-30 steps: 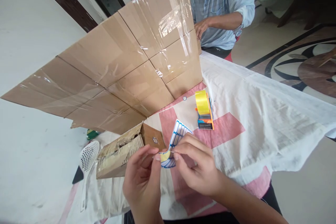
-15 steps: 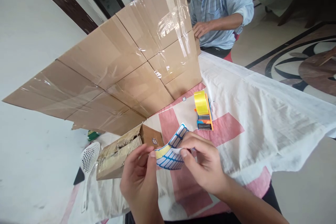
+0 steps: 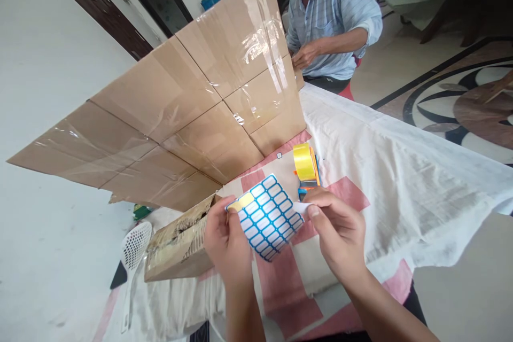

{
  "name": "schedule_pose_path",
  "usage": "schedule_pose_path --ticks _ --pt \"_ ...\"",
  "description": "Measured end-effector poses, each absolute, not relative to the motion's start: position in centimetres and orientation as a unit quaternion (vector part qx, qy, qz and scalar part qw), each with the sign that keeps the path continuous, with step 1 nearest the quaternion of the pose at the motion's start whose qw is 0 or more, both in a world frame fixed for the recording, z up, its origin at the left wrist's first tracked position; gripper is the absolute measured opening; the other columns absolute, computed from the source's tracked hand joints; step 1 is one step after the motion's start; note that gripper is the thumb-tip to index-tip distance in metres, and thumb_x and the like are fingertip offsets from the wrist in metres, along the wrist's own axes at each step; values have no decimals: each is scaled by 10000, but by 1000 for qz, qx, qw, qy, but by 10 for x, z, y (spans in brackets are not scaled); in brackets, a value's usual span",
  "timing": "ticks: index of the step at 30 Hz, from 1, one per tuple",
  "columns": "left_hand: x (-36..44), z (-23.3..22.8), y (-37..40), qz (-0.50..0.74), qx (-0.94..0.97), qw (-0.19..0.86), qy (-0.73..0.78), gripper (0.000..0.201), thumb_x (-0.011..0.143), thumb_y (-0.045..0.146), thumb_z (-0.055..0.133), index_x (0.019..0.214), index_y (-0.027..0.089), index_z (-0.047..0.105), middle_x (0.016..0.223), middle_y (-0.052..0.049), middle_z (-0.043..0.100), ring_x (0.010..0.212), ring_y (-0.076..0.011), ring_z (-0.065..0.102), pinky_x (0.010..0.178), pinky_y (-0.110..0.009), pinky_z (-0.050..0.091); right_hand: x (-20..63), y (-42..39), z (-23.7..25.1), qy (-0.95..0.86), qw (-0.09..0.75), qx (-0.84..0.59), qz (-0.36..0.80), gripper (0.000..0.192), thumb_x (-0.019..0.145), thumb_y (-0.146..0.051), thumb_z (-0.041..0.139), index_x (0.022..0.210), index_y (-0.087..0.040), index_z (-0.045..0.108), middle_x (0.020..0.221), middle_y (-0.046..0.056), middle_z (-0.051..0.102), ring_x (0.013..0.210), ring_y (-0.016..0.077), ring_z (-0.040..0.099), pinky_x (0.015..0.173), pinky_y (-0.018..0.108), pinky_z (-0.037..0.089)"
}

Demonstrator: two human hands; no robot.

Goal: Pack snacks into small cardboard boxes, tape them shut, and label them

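Between my hands is a sheet of blue-bordered white labels [image 3: 269, 216], with a yellowish bare patch at its upper left corner. My left hand [image 3: 228, 240] pinches that corner between thumb and fingers. A small white strip [image 3: 301, 207] sticks out at the sheet's right edge, and my right hand [image 3: 339, 230] pinches its outer end. Whether the strip is still joined to the sheet I cannot tell. Just behind the sheet and my right fingers stands a tape dispenser [image 3: 306, 168] with a yellow roll, its lower part partly covered.
Taped cardboard panels [image 3: 192, 112] stand upright across the table. A worn cardboard box [image 3: 176, 251] sits left of my hands, beside a white slotted skimmer [image 3: 135, 248]. Across the table a person in a blue shirt [image 3: 332, 16] sits behind the cardboard. A white and pink cloth [image 3: 401, 181] covers the table.
The label sheet has turned to face me and lies flatter. My right hand has moved right and slightly down, with the white strip now stretching out past the sheet's edge.
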State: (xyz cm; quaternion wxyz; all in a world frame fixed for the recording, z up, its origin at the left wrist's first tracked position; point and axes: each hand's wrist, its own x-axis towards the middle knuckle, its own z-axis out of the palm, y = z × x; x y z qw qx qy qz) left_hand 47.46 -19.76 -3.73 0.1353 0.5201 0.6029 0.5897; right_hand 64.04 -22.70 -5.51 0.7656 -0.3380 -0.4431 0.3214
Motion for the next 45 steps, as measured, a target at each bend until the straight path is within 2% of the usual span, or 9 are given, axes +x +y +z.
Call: schedule_pose_path --ticks 5,16,20,23,28,32,34,41,45 --pt "486 -51 -132 515 586 33 624 278 893 116 490 1035 217 707 1088 -63 711 1030 -207 652 919 -342 501 650 -223 -62 -400 794 -337 310 135 1004 -219 598 934 -235 712 817 10 633 791 162 570 698 312 421" --pt "517 -127 5 497 588 114 628 322 733 -28 447 847 172 673 911 -56 692 900 -180 663 905 -320 529 656 -216 -67 -397 787 -345 323 145 1008 -226 590 898 -239 683 789 -5 607 755 154 550 685 305 434" --pt "524 -129 0 498 592 103 625 321 836 32 415 997 141 670 1052 -127 669 1037 -214 641 978 -368 508 658 -211 -67 -400 779 -352 331 152 1006 -237 591 876 -236 669 789 -3 612 749 153 555 674 298 439" --pt "526 -122 -21 465 649 110 592 392 885 55 396 1175 141 646 1320 -188 593 1292 -247 543 1128 -432 417 661 -207 -65 -400 773 -364 330 155 1002 -241 597 866 -233 671 783 -3 615 739 148 555 669 288 444" --pt "527 -126 -75 290 803 195 483 370 916 230 577 1271 267 673 1457 -91 599 1412 -262 494 1214 -460 348 667 -204 -65 -398 769 -385 321 183 983 -231 621 805 -225 668 723 -14 585 724 144 569 676 278 459" --pt "527 -137 -98 134 842 203 482 502 1020 332 408 1508 248 487 1664 -105 353 1580 -293 209 1273 -578 137 667 -203 -68 -400 763 -389 326 173 978 -242 625 814 -225 676 737 -14 599 711 138 571 662 267 462" --pt "529 -141 -97 138 835 204 492 507 1025 339 398 1517 240 474 1676 -106 325 1587 -292 182 1278 -583 95 664 -203 -69 -404 757 -390 334 165 979 -257 623 827 -224 677 746 -13 607 709 137 572 655 263 462" --pt "537 -130 -90 284 783 217 509 382 1004 311 467 1343 212 612 1549 -125 519 1503 -271 384 1265 -496 239 653 -200 -71 -429 728 -424 325 196 966 -330 633 821 -204 674 715 -4 613 648 141 556 600 267 451" --pt "522 -100 -122 390 710 246 533 472 1071 411 252 1221 160 623 1149 -149 728 1087 -222 693 954 -382 551 647 -199 -71 -469 699 -446 305 172 967 -320 618 878 -201 705 650 -15 634 561 133 571 528 259 451"
